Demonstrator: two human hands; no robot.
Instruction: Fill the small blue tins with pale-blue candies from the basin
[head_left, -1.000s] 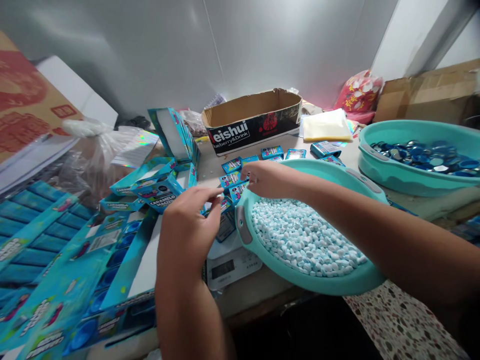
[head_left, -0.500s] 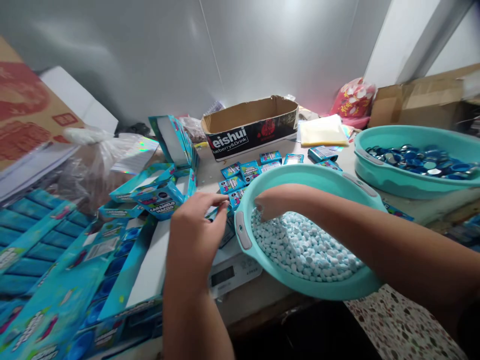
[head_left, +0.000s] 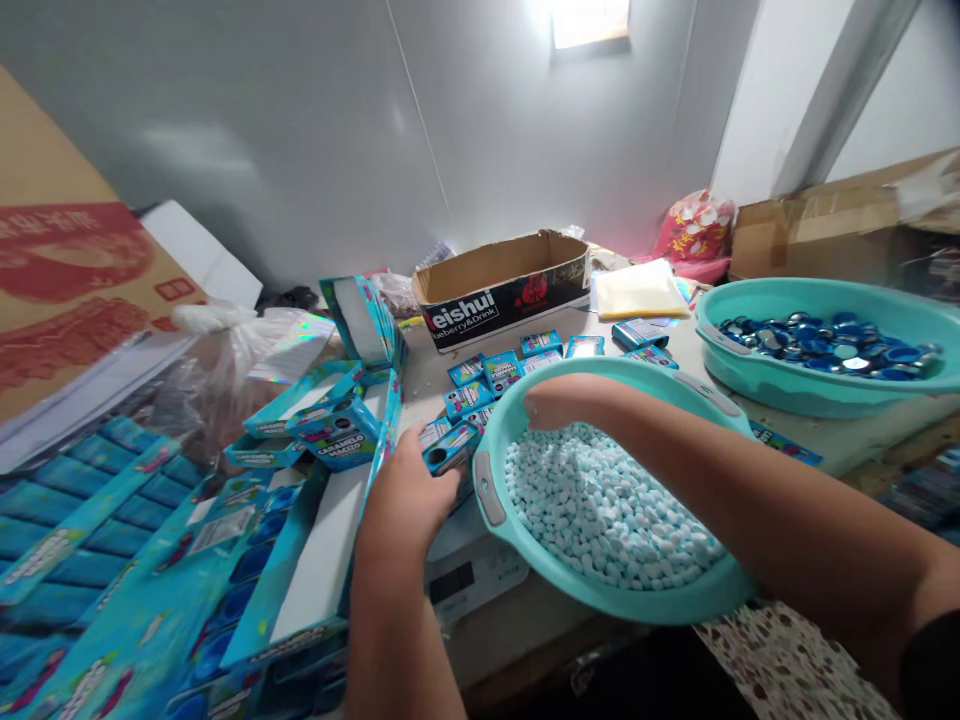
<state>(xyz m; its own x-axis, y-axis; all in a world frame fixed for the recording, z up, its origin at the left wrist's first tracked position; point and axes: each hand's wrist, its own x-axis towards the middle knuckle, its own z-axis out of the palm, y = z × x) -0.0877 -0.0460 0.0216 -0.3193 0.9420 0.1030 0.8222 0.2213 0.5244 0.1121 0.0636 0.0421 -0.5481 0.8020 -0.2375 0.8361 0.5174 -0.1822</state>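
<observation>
My left hand (head_left: 405,495) is closed round a small blue candy box (head_left: 457,445) with a dark round hole in its near end, just left of the turquoise basin (head_left: 600,605). White and pale blue candies (head_left: 615,510) fill the basin's bottom. Over their far left side, inside the rim, my right hand (head_left: 562,402) is curled with its fingers bent down; what they hold, if anything, is hidden. Several more small blue candy boxes (head_left: 501,372) lie behind the basin. Under the basin's left edge a white scale (head_left: 480,580) shows in part.
A second turquoise basin (head_left: 810,395) on the right holds blue and silver round pieces (head_left: 847,345). An open cardboard tray (head_left: 510,300) stands at the back. Blue display boxes (head_left: 337,435) and packed cartons (head_left: 97,600) crowd the left side, beside a plastic bag (head_left: 232,365).
The view has tilted up. My right hand has lifted slightly out of the candies. My left hand has opened its grip wider around the small candy box, which now shows more.
</observation>
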